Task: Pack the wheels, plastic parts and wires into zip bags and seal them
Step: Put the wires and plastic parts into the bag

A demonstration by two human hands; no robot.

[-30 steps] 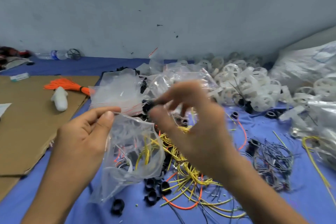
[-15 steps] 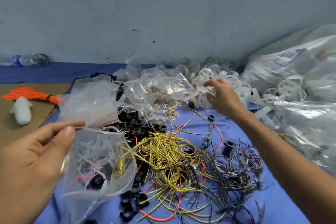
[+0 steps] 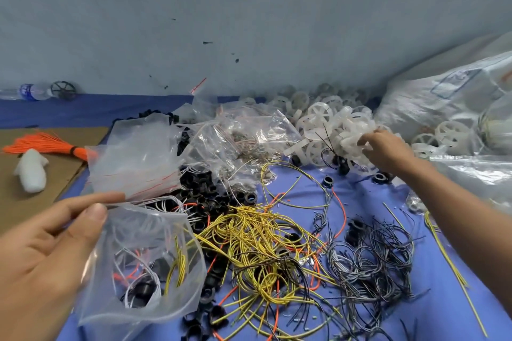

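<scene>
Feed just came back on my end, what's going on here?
A person is packing. The left hand pinches the mouth of an open zip bag holding a few wires and a black part. The right hand grips a white wheel in the pile at the back. Loose yellow wires lie between.

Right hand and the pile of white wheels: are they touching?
Touching. The head view shows the right hand in among the white wheels, its fingers curled round one at the pile's near edge, with no gap.

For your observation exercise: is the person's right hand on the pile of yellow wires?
No, the right hand is at the white plastic wheels, beyond the yellow wires.
</scene>
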